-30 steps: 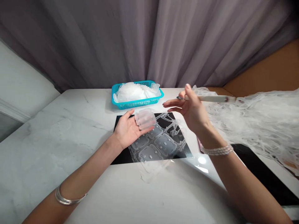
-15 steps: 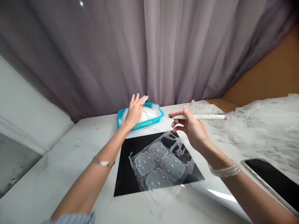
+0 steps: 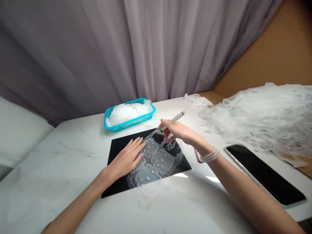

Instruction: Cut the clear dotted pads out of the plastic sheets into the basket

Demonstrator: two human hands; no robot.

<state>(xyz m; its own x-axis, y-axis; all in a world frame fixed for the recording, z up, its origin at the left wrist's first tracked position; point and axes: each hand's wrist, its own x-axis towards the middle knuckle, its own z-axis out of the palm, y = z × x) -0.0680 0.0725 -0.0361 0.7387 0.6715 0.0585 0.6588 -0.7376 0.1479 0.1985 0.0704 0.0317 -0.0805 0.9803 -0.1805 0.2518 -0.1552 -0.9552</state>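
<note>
My left hand (image 3: 129, 156) lies flat with fingers stretched out, on the left part of a translucent moulded film sheet (image 3: 148, 174) and the black sheet (image 3: 115, 149) beneath it. The film carries several rounded panels with small pale marks. My right hand (image 3: 176, 130) grips a white pen-like tool (image 3: 177, 117) above the film's far edge, where cut-out openings show the black underneath. The tool's tip is hidden by my fingers. Behind the black sheet stands a turquoise basket (image 3: 130, 123) filled with white translucent pieces (image 3: 128, 112).
A large heap of translucent film scraps (image 3: 263, 117) covers the right side. A smartphone (image 3: 265, 175) lies at the right near my forearm, and a pink object (image 3: 198, 156) is partly hidden under my wrist. A grey curtain (image 3: 151, 48) hangs behind the white marbled table (image 3: 80, 143).
My left hand has come back from the basket and now rests on the film. My right hand has lowered the pen-like tool to the film's far edge and tilted it. The view has shifted right.
</note>
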